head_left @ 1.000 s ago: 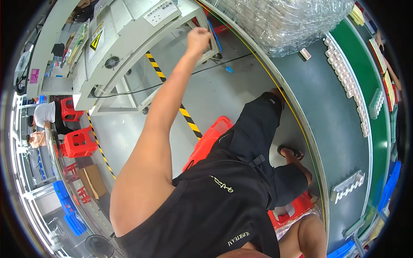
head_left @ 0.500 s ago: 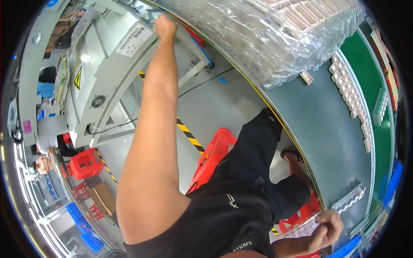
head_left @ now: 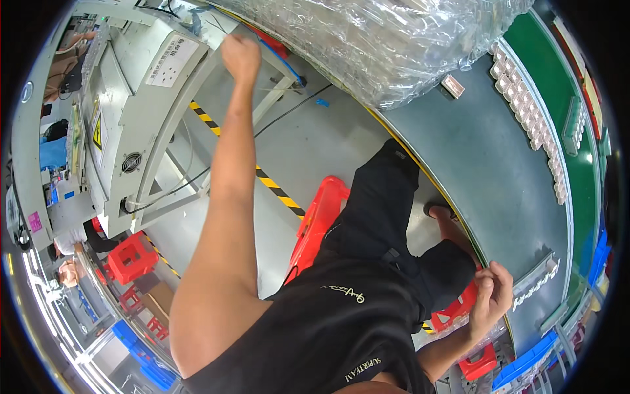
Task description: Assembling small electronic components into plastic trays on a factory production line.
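Note:
My left arm stretches far forward, and my left hand (head_left: pixel 241 58) is closed in a fist beside the pale machine (head_left: pixel 147 111). Whatever its fingers hold, if anything, is hidden. A crumpled clear wrapping (head_left: pixel 196 23) lies on the machine's far end, just beyond that hand. At lower right my right hand (head_left: pixel 491 295) is loosely curled, with no object visible in it. It hovers by the near edge of the dark green worktop (head_left: pixel 485 177). Closest to it on the worktop is a clear strip-like tray (head_left: pixel 537 279).
A large plastic-wrapped stack (head_left: pixel 407 46) covers the worktop's far end, with a small pinkish block (head_left: pixel 452 86) beside it. Rows of pale trays (head_left: pixel 528 108) line the right side. A red stool (head_left: pixel 321 217) stands by my legs, and a black cable (head_left: pixel 282 118) crosses the floor.
The view has shifted, so machine, stack and worktop sit further up and left. My right hand has risen along the worktop's edge. My left hand stays closed by the machine.

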The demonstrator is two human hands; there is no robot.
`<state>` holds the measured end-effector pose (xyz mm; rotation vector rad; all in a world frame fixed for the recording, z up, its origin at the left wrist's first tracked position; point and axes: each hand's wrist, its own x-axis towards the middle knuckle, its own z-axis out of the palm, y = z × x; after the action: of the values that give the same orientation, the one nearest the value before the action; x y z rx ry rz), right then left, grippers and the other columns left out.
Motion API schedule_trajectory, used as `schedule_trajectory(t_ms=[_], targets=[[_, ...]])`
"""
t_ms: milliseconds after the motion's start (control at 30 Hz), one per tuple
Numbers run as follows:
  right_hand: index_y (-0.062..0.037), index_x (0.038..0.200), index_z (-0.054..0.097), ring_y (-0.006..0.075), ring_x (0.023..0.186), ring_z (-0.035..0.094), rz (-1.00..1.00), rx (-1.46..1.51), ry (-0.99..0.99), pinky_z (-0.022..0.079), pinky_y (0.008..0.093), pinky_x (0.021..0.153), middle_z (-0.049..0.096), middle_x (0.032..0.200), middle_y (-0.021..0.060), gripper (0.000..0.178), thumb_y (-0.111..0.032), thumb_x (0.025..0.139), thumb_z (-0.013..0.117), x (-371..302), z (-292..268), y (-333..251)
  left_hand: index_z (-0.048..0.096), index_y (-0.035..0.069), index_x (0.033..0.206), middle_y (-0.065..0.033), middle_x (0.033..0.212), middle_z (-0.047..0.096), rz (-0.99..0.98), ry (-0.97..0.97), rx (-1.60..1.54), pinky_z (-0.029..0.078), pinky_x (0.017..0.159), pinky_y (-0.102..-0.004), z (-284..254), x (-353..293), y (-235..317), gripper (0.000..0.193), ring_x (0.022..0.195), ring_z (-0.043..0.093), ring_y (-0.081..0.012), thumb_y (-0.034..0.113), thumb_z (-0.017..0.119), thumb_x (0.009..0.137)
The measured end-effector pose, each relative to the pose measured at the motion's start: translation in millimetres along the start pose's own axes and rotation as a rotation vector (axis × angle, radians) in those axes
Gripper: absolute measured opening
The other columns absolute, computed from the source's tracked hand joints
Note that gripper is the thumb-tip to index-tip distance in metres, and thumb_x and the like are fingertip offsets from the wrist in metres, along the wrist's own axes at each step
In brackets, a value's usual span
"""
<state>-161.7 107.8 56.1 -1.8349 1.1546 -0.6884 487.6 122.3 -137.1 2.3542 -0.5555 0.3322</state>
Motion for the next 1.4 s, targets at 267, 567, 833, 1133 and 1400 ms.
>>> schedule_trajectory(t_ms=[267,567,833,1133,1400], targets=[[0.0022,0.116,0.067,0.0145,0.079,0.063,0.114,-0.043,-0.072,0.048,0.0251,0.067,0.066,0.087,0.0091,0.023,-0.013,0.098,0.067,-15.9,19.4,-3.5,0.045,0.015,0.149,-0.0128,0.157,0.04,-0.84,-0.522,-0.661,0.044,0.083,-0.051,102.2,-69.5,-45.4,0.069,0.133,0.045,-0.0283,0.017,0.069,0.085],[0.0026,0.113,0.068,0.0116,0.075,0.061,0.204,0.007,-0.106,0.049,0.0249,0.068,0.067,0.086,0.0081,0.02,-0.003,0.094,0.064,-8.8,51.0,5.5,0.073,0.008,0.099,-0.0026,0.097,0.072,-0.551,-0.936,-0.68,0.045,0.086,-0.0325,116.0,-184.2,-64.4,0.021,0.097,0.062,-0.0171,0.016,0.075,0.08],[-0.0011,0.114,0.07,0.0177,0.072,0.063,-0.02,0.017,-0.355,0.052,0.0299,0.071,0.066,0.084,0.0103,0.023,-0.003,0.091,0.066,17.0,106.6,12.6,0.067,0.005,0.109,-0.0084,0.106,0.073,-0.561,-0.979,-0.881,0.05,0.094,-0.0319,48.3,-308.8,-54.1,0.021,0.104,0.067,-0.0181,0.0,0.067,0.088],[0.0017,0.114,0.068,0.0141,0.075,0.062,-0.045,0.13,-0.512,0.051,0.029,0.072,0.066,0.084,0.0093,0.022,-0.007,0.094,0.065,20.2,150.7,25.9,0.06,0.003,0.109,-0.015,0.111,0.071,-0.623,-1.201,-1.116,0.053,0.1,-0.0398,-56.8,-355.8,-7.6,0.013,0.101,0.07,-0.0268,0.007,0.062,0.096],[-0.0015,0.116,0.068,0.0177,0.077,0.062,-0.171,0.105,-0.488,0.051,0.0313,0.071,0.064,0.093,0.0101,0.024,-0.009,0.093,0.068,10.2,158.1,30.6,0.052,0.008,0.118,-0.0128,0.095,0.066,-0.823,-0.929,-1.436,0.06,0.083,-0.0484,-125.3,-318.7,68.1,0.018,0.085,0.068,-0.0245,0.021,0.045,0.108]])
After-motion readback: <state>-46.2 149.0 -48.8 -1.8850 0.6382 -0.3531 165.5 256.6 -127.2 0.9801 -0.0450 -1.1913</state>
